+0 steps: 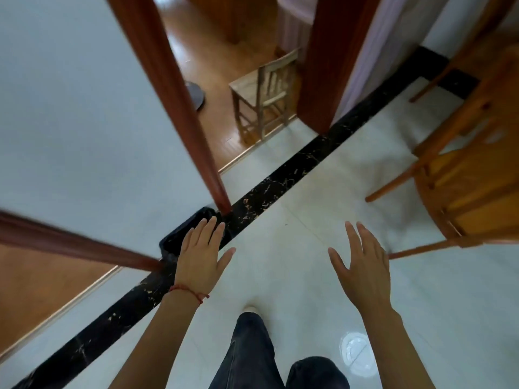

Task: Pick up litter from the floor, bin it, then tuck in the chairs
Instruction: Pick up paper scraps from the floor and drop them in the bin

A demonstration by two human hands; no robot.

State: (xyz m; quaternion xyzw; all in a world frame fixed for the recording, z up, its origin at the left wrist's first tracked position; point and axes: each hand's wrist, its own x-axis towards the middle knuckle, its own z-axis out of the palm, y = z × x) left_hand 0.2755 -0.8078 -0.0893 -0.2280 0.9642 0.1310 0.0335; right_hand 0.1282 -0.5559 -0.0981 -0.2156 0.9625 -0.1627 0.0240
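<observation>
Both the left hand [200, 255] and right hand [362, 265] were spread flat and held nothing (bin [182, 234] beneath); the nearby chair [463, 175] leg could trip the person.

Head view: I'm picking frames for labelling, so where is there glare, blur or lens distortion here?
Head view: a bright round glare patch lies on the glossy white floor near the bottom; the door frame bows with wide-angle distortion; the chair at right and the wooden rail at left are smeared by motion blur; the left hand and right hand are fairly sharp.
</observation>
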